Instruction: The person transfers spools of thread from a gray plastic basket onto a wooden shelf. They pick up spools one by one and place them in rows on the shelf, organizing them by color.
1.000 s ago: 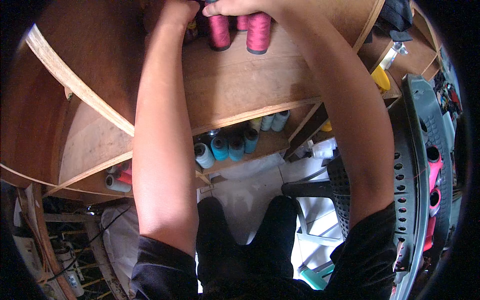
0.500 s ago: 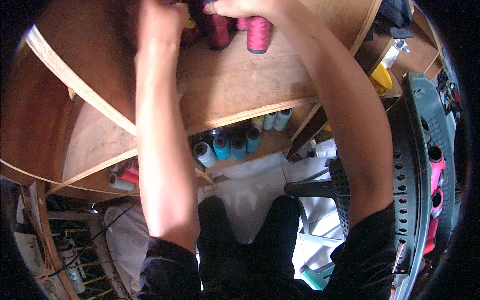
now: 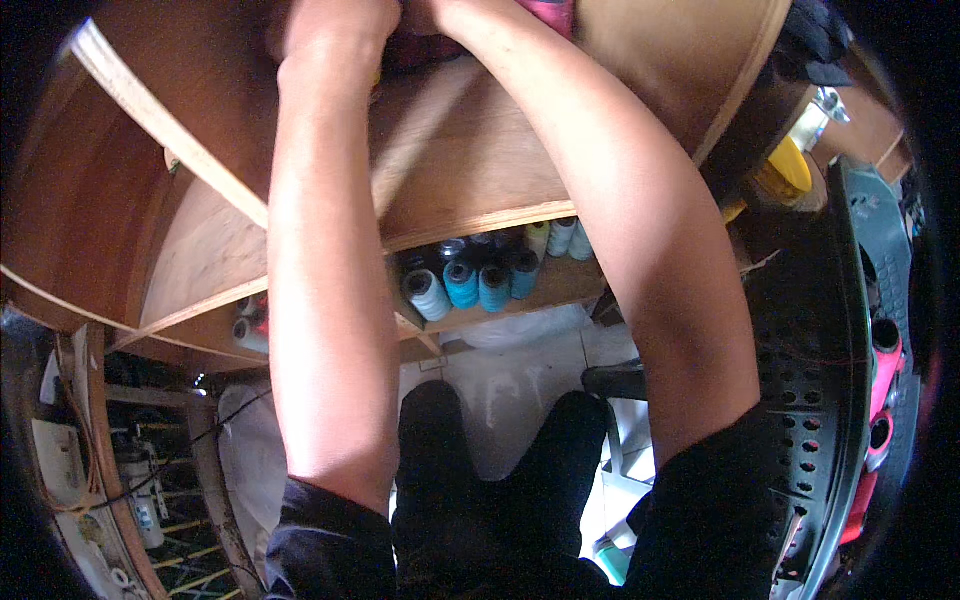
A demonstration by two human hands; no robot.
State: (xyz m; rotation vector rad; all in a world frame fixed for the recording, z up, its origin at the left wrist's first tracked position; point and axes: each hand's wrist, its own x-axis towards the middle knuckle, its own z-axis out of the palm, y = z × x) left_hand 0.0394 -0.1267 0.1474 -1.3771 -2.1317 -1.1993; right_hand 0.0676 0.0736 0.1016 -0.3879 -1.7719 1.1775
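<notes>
Both arms reach up into a wooden shelf compartment [image 3: 490, 160]. My left hand [image 3: 340, 20] is at the upper edge of the view, its fingers cut off or turned away. Close beside it, my right hand [image 3: 425, 12] lies in shadow, with its fingers hidden. Dark red thread spools [image 3: 425, 50] stand just below and behind the right hand, partly covered by the wrist. A brighter pink thread spool [image 3: 553, 14] shows right of that wrist. Whether either hand grips a spool cannot be made out.
Blue and white thread cones [image 3: 462, 285] stand in the shelf below. More cones [image 3: 250, 330] sit lower left, behind my left forearm. At right, a dark perforated plastic chair [image 3: 800, 400] stands near pink spools [image 3: 884, 365]. A yellow object [image 3: 790, 165] is at upper right.
My right hand has moved left, closer to my left hand, and both sit higher in the view. The view has shifted slightly, and the pink spools now show only at the top edge.
</notes>
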